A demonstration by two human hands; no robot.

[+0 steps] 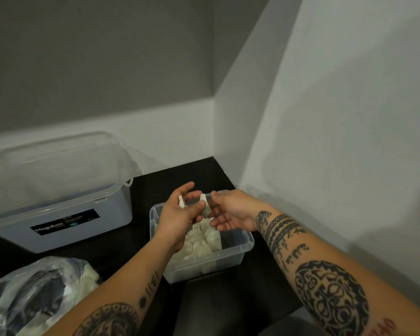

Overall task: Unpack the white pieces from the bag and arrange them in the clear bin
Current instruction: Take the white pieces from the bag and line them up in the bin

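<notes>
A small clear bin [230,259] stands on the black table, with several white pieces [199,246] packed in rows inside it. Above the bin, my left hand [180,214] holds white pieces [181,202] between its fingers. My right hand [230,212] pinches one white piece [205,204] that sits between the two hands. The clear plastic bag [34,297] lies at the lower left, crumpled, with more white pieces [87,277] showing through it.
A large lidded clear storage box [58,190] with a black label stands at the back left. White walls close off the back and the right side. The black table [228,309] ends near the lower right.
</notes>
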